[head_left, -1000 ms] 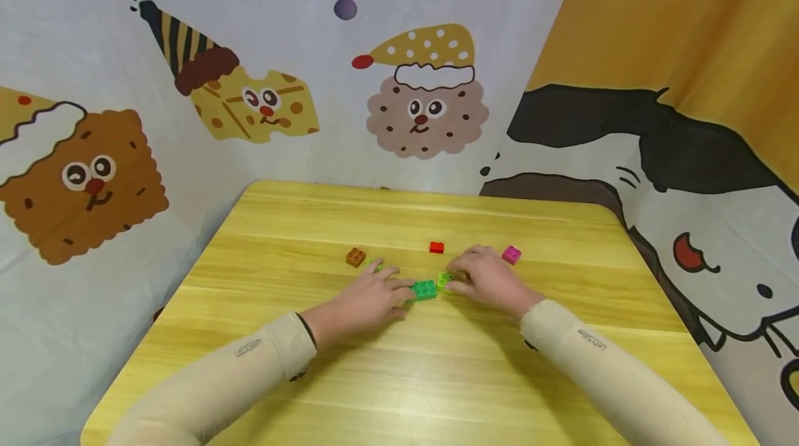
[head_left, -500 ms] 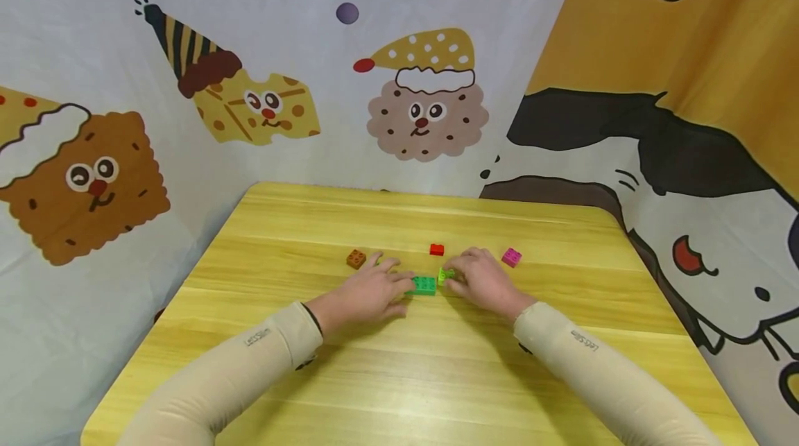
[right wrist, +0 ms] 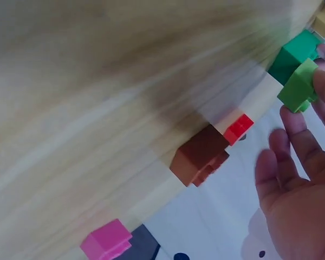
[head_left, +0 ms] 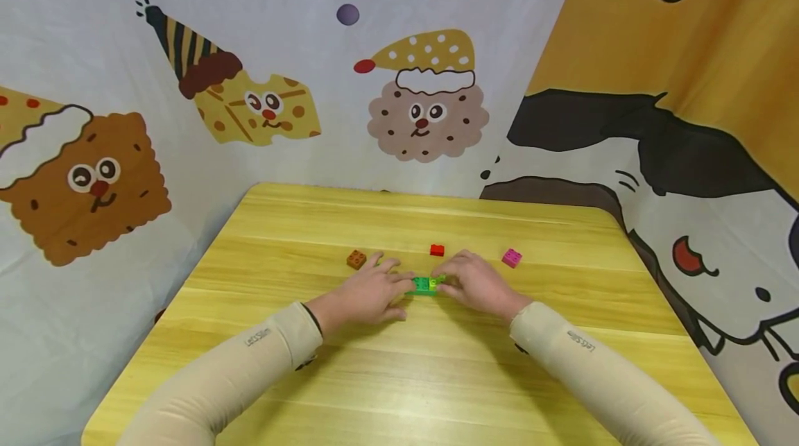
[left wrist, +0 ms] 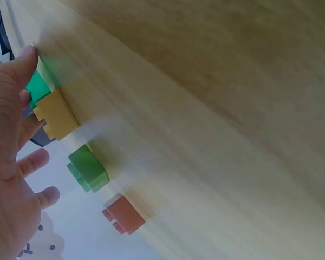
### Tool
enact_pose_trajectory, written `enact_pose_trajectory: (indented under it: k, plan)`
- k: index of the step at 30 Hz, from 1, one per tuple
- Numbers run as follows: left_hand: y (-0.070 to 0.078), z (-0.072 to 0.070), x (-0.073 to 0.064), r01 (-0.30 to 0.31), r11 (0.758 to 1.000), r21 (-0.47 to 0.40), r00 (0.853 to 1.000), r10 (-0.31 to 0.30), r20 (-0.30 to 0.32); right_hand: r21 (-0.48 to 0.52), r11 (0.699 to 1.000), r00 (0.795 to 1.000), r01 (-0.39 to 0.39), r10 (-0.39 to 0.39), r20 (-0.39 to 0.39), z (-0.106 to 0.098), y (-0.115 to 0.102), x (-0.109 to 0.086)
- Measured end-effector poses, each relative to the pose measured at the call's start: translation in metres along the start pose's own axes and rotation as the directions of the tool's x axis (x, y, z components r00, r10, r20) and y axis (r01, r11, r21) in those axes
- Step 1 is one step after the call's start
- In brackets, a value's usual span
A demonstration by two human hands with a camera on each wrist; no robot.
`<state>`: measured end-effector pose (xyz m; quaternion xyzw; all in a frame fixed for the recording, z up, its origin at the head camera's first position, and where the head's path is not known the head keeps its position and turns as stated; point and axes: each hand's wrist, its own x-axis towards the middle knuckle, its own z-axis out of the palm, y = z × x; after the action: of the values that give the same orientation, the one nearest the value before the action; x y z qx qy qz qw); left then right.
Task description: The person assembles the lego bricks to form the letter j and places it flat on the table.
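My right hand (head_left: pixel 477 284) pinches a small lime green brick (right wrist: pixel 299 86) between thumb and fingers. In the head view that brick sits over the right end of a longer green brick (head_left: pixel 421 284); whether it is pressed on cannot be told. With thumb and fingertips, my left hand (head_left: pixel 365 291) holds the green brick's left end, its other fingers spread. A yellow brick (left wrist: pixel 58 115) lies beside the green one, under the left hand and hidden in the head view. Near the left fingertips stands another light green brick (left wrist: pixel 89 169).
On the wooden table (head_left: pixel 399 376), a brown brick (head_left: pixel 356 259) lies to the left. A red brick (head_left: pixel 437 250) is behind the hands and a pink brick (head_left: pixel 512 258) at the right. The right wrist view shows a dark brown brick (right wrist: pixel 199 156) near the red one.
My right hand has moved left with the lime green brick, from beside the green brick to over its right end. My left hand has shifted slightly, keeping its hold on the green brick.
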<state>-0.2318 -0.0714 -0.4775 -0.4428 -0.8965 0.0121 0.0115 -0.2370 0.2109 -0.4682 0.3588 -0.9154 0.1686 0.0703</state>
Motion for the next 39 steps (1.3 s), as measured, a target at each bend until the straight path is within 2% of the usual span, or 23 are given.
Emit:
enact_pose_trajectory:
  k: [3,5,8,10,11,14,17,19,22,24,26,35,39]
  plan:
    - [0.0,0.001,0.0,0.003,1.0,0.002,1.0,-0.003,0.005,0.039,0.999,0.999,-0.027,0.027,0.023,-0.001,-0.002,0.003]
    - [0.0,0.001,0.001,0.006,1.0,0.004,1.0,-0.006,0.008,0.096,0.992,0.996,-0.08,0.076,0.041,0.0,-0.003,0.005]
    - [0.0,0.002,0.001,0.005,1.0,-0.004,1.0,-0.005,0.01,0.224,0.951,0.976,-0.212,0.194,0.1,0.0,-0.005,0.011]
    - [0.0,0.001,0.001,0.002,1.0,-0.018,1.0,-0.002,0.01,0.311,0.898,0.949,-0.311,0.275,0.155,0.0,-0.004,0.015]
    - [0.0,0.001,0.001,0.002,1.0,-0.027,1.0,-0.002,0.01,0.357,0.86,0.93,-0.364,0.315,0.188,0.0,-0.004,0.017]
    - [0.0,0.0,0.0,0.003,0.999,-0.051,1.0,-0.002,0.011,0.473,0.723,0.863,-0.504,0.403,0.304,-0.003,-0.003,0.02]
    - [0.0,0.0,0.0,0.004,0.998,-0.064,1.0,-0.004,0.005,0.543,0.587,0.799,-0.601,0.439,0.41,-0.003,0.0,0.018]
    - [-0.001,0.0,0.0,0.002,0.998,-0.064,1.0,-0.002,-0.002,0.579,0.515,0.775,-0.632,0.433,0.461,-0.001,0.004,0.016]
    - [-0.001,0.002,0.0,-0.003,0.998,-0.061,1.0,0.002,-0.011,0.619,0.452,0.765,-0.643,0.414,0.493,0.004,0.009,0.014]
    - [0.0,0.002,-0.001,-0.003,0.998,-0.06,1.0,0.002,-0.013,0.639,0.425,0.766,-0.642,0.406,0.499,0.007,0.011,0.013]
    - [0.0,0.002,-0.001,-0.002,0.998,-0.062,1.0,0.001,-0.01,0.642,0.429,0.771,-0.635,0.402,0.494,0.008,0.012,0.012]
    - [0.003,-0.001,-0.002,0.01,0.996,-0.091,1.0,-0.01,0.0,0.653,0.403,0.764,-0.641,0.416,0.494,0.008,0.012,0.012]
    - [0.0,-0.005,-0.006,0.007,0.995,-0.103,1.0,-0.008,-0.014,0.651,0.402,0.762,-0.644,0.418,0.496,0.008,0.012,0.012]
